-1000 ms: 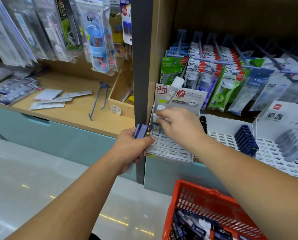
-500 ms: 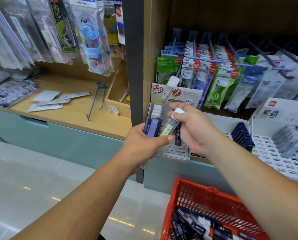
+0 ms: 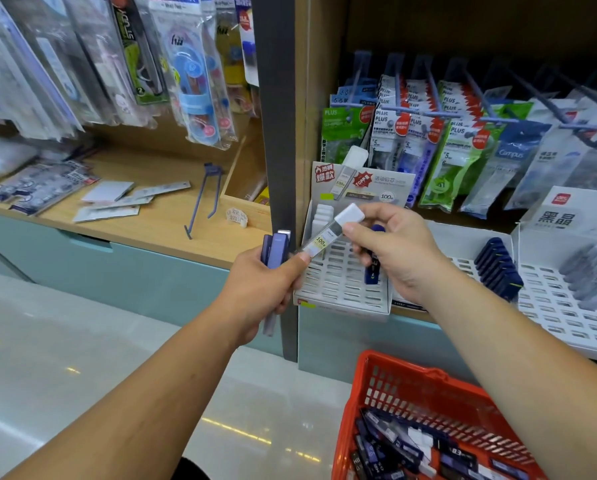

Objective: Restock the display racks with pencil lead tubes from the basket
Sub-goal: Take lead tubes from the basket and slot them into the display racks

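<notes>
The left hand (image 3: 259, 282) grips a bundle of purple plastic lead tubes (image 3: 275, 249), the right hand (image 3: 399, 252) pinches a clear white-capped lead tube (image 3: 326, 237) over the white slotted display rack (image 3: 338, 289); it should probably slot upright beside the matching white caps (image 3: 324, 216).

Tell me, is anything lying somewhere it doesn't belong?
Yes. A blue display hook lies loose on the wooden shelf on the left, not mounted like the other hooks. A few flat packets lie scattered beside it instead of hanging.
</notes>
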### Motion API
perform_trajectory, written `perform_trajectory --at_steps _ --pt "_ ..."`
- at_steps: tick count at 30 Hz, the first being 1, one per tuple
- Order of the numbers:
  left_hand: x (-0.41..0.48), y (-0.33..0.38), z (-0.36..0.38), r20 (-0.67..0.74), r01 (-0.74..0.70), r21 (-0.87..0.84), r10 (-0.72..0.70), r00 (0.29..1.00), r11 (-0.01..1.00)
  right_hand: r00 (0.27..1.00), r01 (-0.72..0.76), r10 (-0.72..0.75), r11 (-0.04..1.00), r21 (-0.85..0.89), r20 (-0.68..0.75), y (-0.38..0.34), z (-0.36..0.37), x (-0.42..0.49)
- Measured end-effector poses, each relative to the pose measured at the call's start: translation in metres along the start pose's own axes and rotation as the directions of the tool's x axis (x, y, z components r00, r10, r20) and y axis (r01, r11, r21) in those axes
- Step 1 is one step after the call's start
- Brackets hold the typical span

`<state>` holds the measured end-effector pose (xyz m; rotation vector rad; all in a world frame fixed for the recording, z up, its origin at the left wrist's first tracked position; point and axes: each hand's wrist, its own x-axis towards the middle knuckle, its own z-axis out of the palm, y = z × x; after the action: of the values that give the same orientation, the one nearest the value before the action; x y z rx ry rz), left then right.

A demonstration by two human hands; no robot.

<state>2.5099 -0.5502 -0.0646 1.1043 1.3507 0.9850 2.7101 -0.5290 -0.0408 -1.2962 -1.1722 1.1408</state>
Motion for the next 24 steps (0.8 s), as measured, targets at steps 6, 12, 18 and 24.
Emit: perform_trajectory --at_steps 6,12,18,24 --pt "0.008 -0.006 -0.011 0.001 0.075 -0.144 -0.075 0.997 0.987 0.988 0.145 -0.151 0.912 -0.384 0.016 -0.001 0.013 0.0" --pt "0.009 -0.003 -0.005 0.048 0.094 -0.273 -0.084 0.995 0.957 0.969 0.236 -0.242 0.832 -0.502 0.055 0.008 0.02 0.007" --pt "0.009 -0.001 -0.003 0.088 0.083 -0.295 -0.059 0.994 0.952 0.966 0.247 -0.248 0.804 -0.541 0.073 0.012 0.025 0.008" --pt "0.004 0.003 -0.002 0.185 0.099 -0.343 -0.036 0.982 0.934 0.905 0.404 -0.383 0.646 -0.648 0.183 0.018 0.022 0.009"
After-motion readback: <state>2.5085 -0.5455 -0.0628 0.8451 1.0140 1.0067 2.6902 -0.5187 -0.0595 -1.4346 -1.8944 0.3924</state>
